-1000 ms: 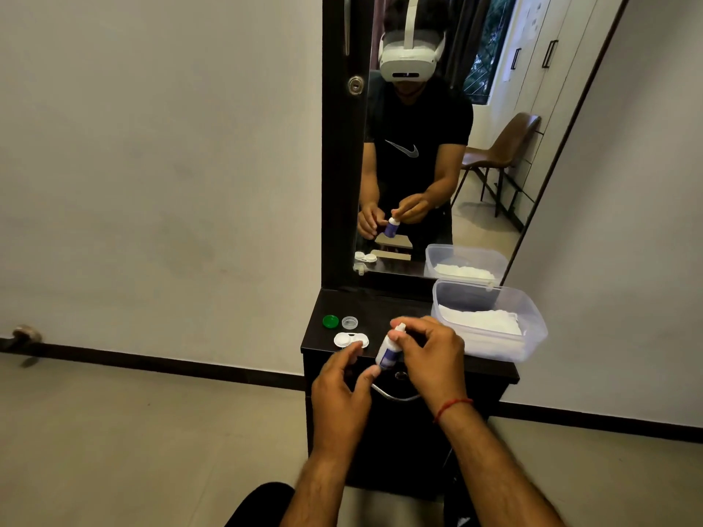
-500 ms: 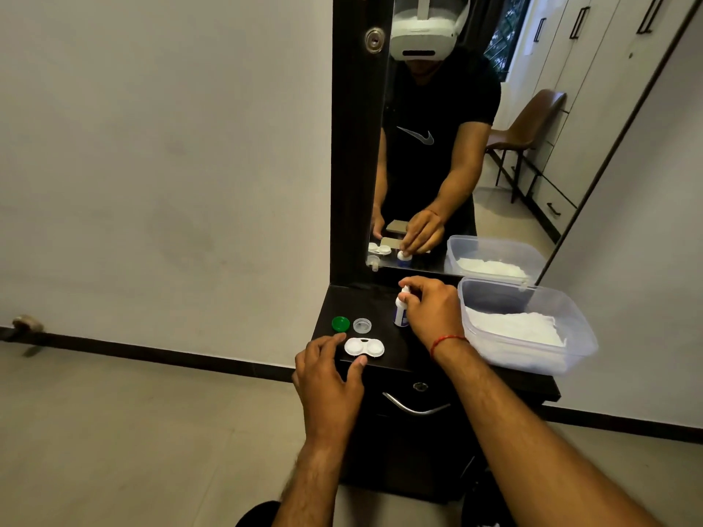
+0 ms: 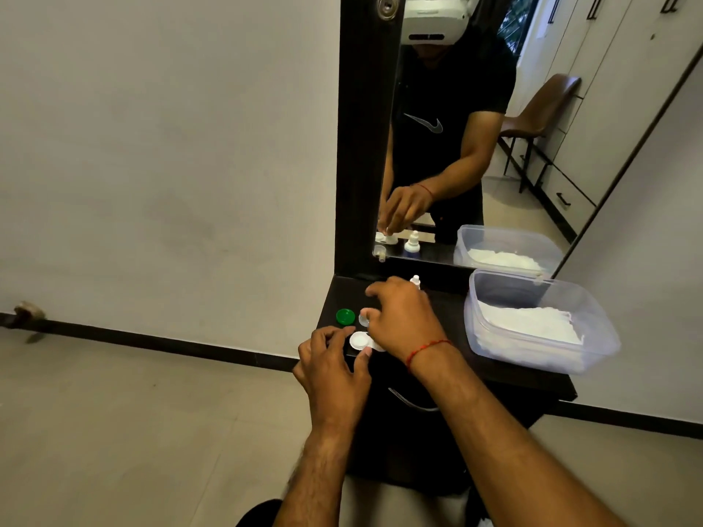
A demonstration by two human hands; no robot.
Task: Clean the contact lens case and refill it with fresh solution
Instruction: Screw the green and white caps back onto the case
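Observation:
The white contact lens case (image 3: 358, 340) lies open near the front left of the dark dresser top (image 3: 449, 317). My left hand (image 3: 334, 368) pinches it, thumb at its front edge and fingers at its left side. My right hand (image 3: 405, 319) reaches across and covers the case's right well. Its fingertips close on the small clear cap (image 3: 362, 318) just behind the case. A green cap (image 3: 345, 316) lies to the left of the clear one. The small white solution bottle (image 3: 415, 281) stands upright behind my right hand, only its top showing.
A clear plastic tub (image 3: 593, 317) with white tissues fills the right side of the dresser top. A tall mirror (image 3: 456, 146) rises at the back against the wall. A drawer handle (image 3: 407, 401) sits below the front edge.
My right hand has let go of the bottle, now standing at the back, and moved left to the clear cap. My left hand has come forward onto the lens case.

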